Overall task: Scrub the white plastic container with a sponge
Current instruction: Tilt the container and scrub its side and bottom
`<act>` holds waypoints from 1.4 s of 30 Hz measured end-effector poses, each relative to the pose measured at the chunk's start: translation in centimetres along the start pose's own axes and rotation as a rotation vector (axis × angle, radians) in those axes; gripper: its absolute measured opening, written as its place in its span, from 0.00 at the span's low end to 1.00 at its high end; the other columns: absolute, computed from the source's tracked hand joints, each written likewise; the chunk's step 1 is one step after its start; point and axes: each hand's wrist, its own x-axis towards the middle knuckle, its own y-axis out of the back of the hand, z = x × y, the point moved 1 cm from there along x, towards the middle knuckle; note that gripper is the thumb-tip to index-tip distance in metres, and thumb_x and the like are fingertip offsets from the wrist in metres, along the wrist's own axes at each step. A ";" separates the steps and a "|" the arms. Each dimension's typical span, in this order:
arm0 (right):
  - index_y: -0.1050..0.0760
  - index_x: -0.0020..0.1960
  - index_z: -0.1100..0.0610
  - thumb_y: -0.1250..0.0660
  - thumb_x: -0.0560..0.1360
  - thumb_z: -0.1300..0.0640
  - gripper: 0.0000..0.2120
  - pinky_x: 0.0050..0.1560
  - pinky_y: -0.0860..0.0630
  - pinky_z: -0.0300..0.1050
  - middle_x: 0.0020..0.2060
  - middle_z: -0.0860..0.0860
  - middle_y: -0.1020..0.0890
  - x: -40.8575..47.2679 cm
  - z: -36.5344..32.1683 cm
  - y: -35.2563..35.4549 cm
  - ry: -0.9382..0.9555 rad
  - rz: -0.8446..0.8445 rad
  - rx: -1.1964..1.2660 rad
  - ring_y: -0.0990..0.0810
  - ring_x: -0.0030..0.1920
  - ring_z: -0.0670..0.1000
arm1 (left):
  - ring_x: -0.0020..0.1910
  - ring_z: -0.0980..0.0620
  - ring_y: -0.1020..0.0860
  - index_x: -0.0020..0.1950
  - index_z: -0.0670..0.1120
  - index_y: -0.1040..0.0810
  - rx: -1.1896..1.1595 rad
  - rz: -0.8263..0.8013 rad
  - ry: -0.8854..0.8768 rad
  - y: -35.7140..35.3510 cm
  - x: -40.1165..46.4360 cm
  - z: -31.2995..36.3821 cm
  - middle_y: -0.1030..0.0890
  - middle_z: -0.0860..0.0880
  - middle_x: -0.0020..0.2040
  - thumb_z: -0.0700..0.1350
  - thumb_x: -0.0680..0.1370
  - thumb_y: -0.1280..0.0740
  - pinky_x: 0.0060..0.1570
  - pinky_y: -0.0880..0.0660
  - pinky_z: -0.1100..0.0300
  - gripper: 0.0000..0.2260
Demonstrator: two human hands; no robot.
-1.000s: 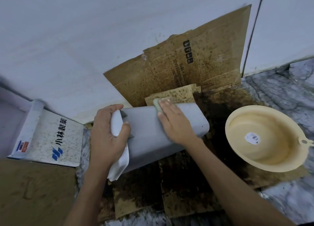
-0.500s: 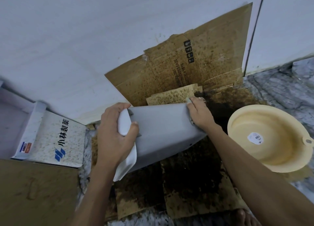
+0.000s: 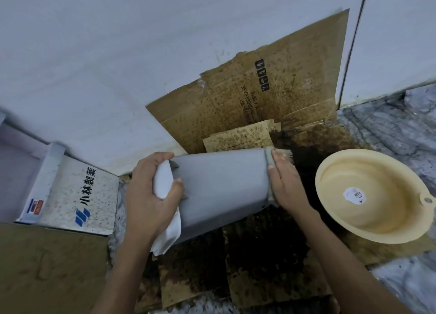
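Observation:
The white plastic container [image 3: 219, 184] lies on its side above the stained cardboard, its rim to the left and its base to the right. My left hand [image 3: 151, 195] grips the rim at the left end. My right hand [image 3: 285, 184] presses a pale green sponge [image 3: 269, 159] flat against the container's base at the right end. Only a strip of the sponge shows beside my fingers.
A cream plastic basin [image 3: 372, 195] lies on the floor at the right. Wet, dark-stained cardboard [image 3: 264, 254] covers the floor under the container, and another sheet [image 3: 259, 94] leans on the white wall. A printed white box flap [image 3: 77, 195] lies at the left.
My right hand slid the sponge from the top of the container's side, rightwards, down onto its base end. My left hand kept its grip on the rim.

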 end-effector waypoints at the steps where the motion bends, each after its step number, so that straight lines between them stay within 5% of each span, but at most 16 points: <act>1: 0.39 0.78 0.56 0.46 0.85 0.52 0.23 0.78 0.49 0.45 0.78 0.53 0.37 1.3 0.3 0.5 -0.039 -0.014 0.032 0.42 0.79 0.51 | 0.63 0.67 0.27 0.63 0.61 0.26 0.004 0.001 0.002 0.0 -0.1 -0.1 0.25 0.69 0.60 0.52 0.72 0.35 0.60 0.35 0.77 0.19; 7: 0.30 0.73 0.57 0.45 0.84 0.52 0.20 0.77 0.44 0.50 0.74 0.54 0.29 6.3 -2.9 -0.1 0.019 -0.139 -0.017 0.35 0.75 0.53 | 0.62 0.69 0.28 0.64 0.59 0.26 0.019 0.005 0.017 0.6 -0.8 -0.7 0.25 0.65 0.60 0.52 0.72 0.36 0.59 0.36 0.77 0.20; 11: 0.33 0.75 0.56 0.46 0.84 0.51 0.21 0.77 0.44 0.55 0.75 0.53 0.31 4.6 -7.3 -2.3 0.117 -0.179 -0.094 0.37 0.77 0.52 | 0.62 0.68 0.28 0.65 0.55 0.26 0.021 0.002 0.035 0.9 -0.9 -1.0 0.25 0.56 0.59 0.53 0.73 0.37 0.59 0.36 0.76 0.20; 19: 0.39 0.78 0.54 0.55 0.84 0.49 0.25 0.78 0.46 0.47 0.78 0.49 0.37 -5.0 -16.1 -6.8 0.344 -0.093 -0.034 0.42 0.79 0.48 | 0.62 0.64 0.27 0.66 0.51 0.25 -0.001 0.010 0.022 0.4 -0.2 -1.0 0.25 0.55 0.59 0.51 0.74 0.36 0.60 0.34 0.74 0.20; 26: 0.36 0.77 0.52 0.49 0.84 0.51 0.22 0.75 0.37 0.54 0.76 0.46 0.34 -8.9 -14.4 -7.4 0.495 -0.036 0.027 0.40 0.78 0.44 | 0.63 0.64 0.27 0.65 0.51 0.25 -0.007 0.014 0.018 0.9 -0.8 -1.1 0.24 0.58 0.58 0.51 0.75 0.35 0.60 0.35 0.74 0.19; 37: 0.37 0.77 0.56 0.46 0.83 0.54 0.23 0.79 0.44 0.52 0.77 0.52 0.34 -0.8 -4.3 -1.8 0.151 -0.011 -0.042 0.39 0.78 0.51 | 0.62 0.65 0.27 0.64 0.57 0.26 -0.034 0.015 0.045 0.7 -0.8 -0.4 0.25 0.64 0.60 0.51 0.72 0.36 0.59 0.36 0.77 0.20; 42: 0.42 0.79 0.54 0.47 0.84 0.51 0.24 0.78 0.50 0.46 0.79 0.51 0.39 3.6 -0.7 -0.2 0.018 -0.102 -0.094 0.44 0.79 0.50 | 0.62 0.65 0.27 0.64 0.55 0.25 -0.040 -0.009 0.068 0.5 -0.5 0.1 0.24 0.58 0.59 0.52 0.71 0.36 0.58 0.36 0.77 0.21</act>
